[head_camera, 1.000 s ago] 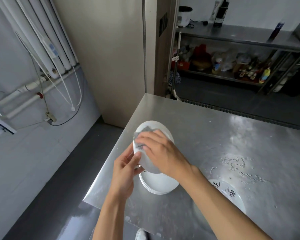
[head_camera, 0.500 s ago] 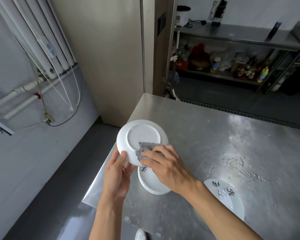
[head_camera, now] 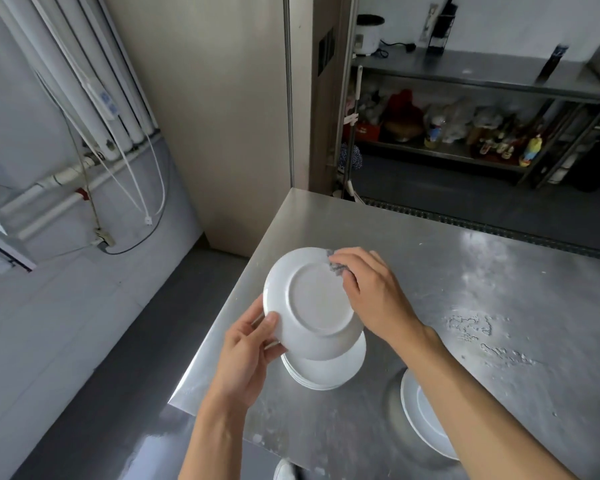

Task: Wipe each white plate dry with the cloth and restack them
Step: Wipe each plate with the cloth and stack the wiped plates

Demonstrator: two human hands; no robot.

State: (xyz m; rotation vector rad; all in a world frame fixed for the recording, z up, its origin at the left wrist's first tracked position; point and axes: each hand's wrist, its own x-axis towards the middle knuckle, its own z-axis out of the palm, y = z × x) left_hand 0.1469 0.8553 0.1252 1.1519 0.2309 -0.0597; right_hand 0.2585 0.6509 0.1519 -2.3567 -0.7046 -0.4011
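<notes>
Plate (head_camera: 317, 303) white, glossy, underside up, foot ring showing.

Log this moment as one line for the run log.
phase: wiping plate underside | left hand: grips plate rim | right hand: holds cloth on far rim | stack: on table beneath

One cloth (head_camera: 336, 266); one stack (head_camera: 326, 372); two plates (head_camera: 312, 303)
</notes>
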